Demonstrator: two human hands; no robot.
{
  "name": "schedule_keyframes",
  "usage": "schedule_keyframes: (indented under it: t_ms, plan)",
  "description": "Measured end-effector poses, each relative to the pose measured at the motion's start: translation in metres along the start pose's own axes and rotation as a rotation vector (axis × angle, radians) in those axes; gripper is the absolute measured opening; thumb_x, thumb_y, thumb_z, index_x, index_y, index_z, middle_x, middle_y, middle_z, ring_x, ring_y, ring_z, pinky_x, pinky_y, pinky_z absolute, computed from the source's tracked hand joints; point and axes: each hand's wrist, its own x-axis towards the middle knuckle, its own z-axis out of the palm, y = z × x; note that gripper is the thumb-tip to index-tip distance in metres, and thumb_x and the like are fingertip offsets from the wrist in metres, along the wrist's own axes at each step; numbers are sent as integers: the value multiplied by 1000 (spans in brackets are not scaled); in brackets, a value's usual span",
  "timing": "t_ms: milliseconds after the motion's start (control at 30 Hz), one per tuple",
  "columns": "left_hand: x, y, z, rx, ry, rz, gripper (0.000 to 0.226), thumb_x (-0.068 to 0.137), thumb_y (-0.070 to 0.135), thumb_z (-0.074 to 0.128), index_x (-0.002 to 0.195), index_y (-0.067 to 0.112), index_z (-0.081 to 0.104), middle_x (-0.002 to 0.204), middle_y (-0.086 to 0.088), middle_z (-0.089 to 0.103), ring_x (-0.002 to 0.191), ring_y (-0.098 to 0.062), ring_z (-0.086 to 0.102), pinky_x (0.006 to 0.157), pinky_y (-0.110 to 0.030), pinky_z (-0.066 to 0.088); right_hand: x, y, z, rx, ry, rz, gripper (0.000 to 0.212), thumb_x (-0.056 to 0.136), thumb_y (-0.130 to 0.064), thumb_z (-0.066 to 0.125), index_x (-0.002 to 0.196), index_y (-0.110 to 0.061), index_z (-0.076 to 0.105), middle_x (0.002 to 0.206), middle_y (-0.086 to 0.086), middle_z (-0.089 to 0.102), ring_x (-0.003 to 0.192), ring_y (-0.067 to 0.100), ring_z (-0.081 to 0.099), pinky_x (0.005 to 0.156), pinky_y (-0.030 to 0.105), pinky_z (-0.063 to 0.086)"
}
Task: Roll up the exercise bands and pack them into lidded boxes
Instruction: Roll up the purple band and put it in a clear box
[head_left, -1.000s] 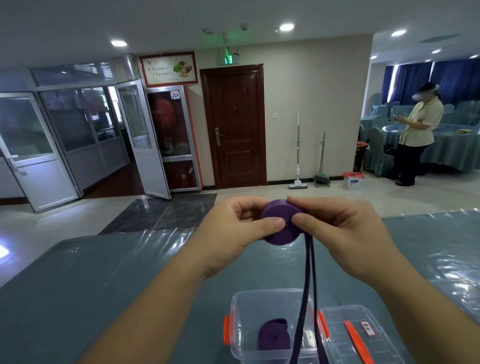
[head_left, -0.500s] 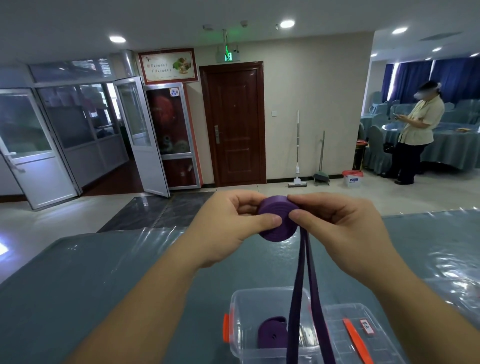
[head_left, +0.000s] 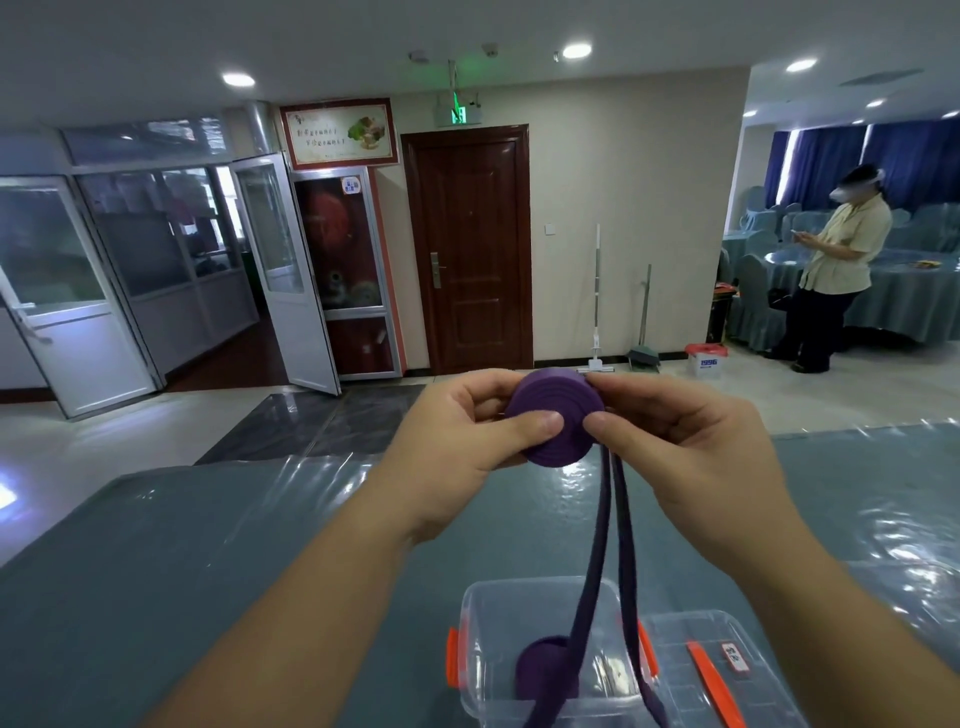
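Both hands (head_left: 576, 447) raised, thumbs pinching purple band roll (head_left: 556, 418).

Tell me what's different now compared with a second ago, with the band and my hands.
Little changed. The purple roll now shows more of its coiled face toward the camera, with the left hand thumb pressed across that face; both hands still grip it. The right hand stayed at the roll's edge, where the loose tail still hangs over the open clear box. The rolled band in the box and the lid beside it stayed put.
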Motion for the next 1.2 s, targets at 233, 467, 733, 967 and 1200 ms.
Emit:
schedule_keyframes:
  t_ms: [233, 467, 733, 967, 1200]
  plan:
    - [1, 0, -6, 254, -71, 36, 33, 88, 7, 80, 116, 23, 73, 106, 2, 80, 100, -15, 76, 91, -31, 61, 2, -4, -5, -228, -85, 11, 34, 85, -5, 78, 111, -26, 78, 100, -17, 81, 95, 3, 77, 86, 15, 58]
    - [-3, -8, 1, -13, 20, 6, 34, 88, 1, 77, 118, 15, 70, 107, -7, 80, 99, -22, 76, 89, -35, 61, 4, -7, -6, -123, -67, 7, 32, 83, -10, 75, 112, -22, 77, 103, -11, 81, 100, 9, 77, 88, 20, 60]
    - [-2, 0, -3, 67, 38, 88, 33, 83, 15, 84, 114, 21, 76, 106, -4, 80, 102, -23, 76, 95, -40, 60, 3, -7, 0, 4, 15, -27, 32, 76, -15, 76, 107, -21, 78, 100, -7, 82, 96, 12, 79, 85, 19, 60]
    - [-3, -6, -5, 264, -60, 22, 41, 83, 10, 86, 119, 24, 73, 106, 2, 80, 99, -16, 77, 93, -38, 61, 2, -7, -7, -140, -76, 26, 28, 78, -12, 78, 104, -24, 79, 95, -11, 82, 90, 8, 78, 82, 18, 60]
    - [-3, -9, 3, 68, 59, 68, 37, 84, 7, 84, 117, 20, 73, 107, -4, 80, 100, -24, 76, 93, -43, 61, 1, -4, -3, 42, -2, 11, 34, 77, -8, 73, 111, -15, 77, 102, -5, 82, 98, 13, 79, 86, 20, 60]
